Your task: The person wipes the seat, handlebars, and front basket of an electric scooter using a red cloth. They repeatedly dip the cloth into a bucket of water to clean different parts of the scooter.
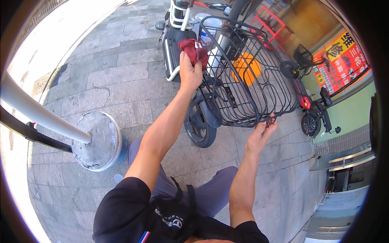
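Note:
A black wire basket (265, 95) is mounted at the front of a white and black electric scooter (172, 48). My left hand (190, 73) is closed round a bunched dark red cloth (193, 49), held up beside the basket's left side. At the basket's lower right edge, my right hand (260, 133) grips the wire with curled fingers. Below the basket shows the scooter's front wheel (201, 127), resting on the paving. Through the wires I see a round orange thing (246, 69); whether it lies inside or behind the basket I cannot tell.
To my left a white pole (48, 109) rises from a cement-filled bucket (95, 141). White buckets (210, 29) stand behind the basket. A red metal frame (273, 26) is at the back. On the right, a small red and black scooter (308, 105) stands by a red and yellow sign (342, 60).

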Tool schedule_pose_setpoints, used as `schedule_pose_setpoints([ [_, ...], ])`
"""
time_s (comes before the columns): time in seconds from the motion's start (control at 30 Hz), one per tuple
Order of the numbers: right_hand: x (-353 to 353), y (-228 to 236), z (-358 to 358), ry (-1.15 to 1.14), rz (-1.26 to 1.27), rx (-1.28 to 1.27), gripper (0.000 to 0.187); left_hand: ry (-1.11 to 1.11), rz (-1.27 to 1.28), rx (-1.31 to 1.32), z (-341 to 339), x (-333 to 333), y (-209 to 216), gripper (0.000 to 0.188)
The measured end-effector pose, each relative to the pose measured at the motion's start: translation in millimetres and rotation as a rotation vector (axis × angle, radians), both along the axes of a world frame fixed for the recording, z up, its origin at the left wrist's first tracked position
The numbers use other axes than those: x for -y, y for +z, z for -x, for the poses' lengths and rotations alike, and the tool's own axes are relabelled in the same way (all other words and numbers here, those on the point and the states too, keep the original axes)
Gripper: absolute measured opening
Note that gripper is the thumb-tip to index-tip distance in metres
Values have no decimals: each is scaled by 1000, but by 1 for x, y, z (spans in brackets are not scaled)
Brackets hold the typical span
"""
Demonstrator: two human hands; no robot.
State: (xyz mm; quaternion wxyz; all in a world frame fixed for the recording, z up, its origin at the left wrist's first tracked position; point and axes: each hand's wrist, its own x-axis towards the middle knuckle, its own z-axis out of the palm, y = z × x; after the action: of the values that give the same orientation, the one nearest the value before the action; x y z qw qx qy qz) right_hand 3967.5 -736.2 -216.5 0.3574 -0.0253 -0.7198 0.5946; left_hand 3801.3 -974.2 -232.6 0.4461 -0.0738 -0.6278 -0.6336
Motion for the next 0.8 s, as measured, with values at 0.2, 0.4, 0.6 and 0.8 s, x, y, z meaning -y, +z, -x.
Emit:
schedule_pose_setpoints([
  [0.2,-4,-7,5,-59,-129,-41,48,-103,39,115,-86,-30,3,37],
  [0.4,-4,-1,-8,-28,-188,-16,51,26,128,-257,-98,-14,77,39],
  [0.6,-2,10,-12,12,-137,-13,51,269,1035,368,18,25,195,36],
  [0.8,0,12,-10,-34,-164,-69,51,268,1552,530,34,-50,255,32],
])
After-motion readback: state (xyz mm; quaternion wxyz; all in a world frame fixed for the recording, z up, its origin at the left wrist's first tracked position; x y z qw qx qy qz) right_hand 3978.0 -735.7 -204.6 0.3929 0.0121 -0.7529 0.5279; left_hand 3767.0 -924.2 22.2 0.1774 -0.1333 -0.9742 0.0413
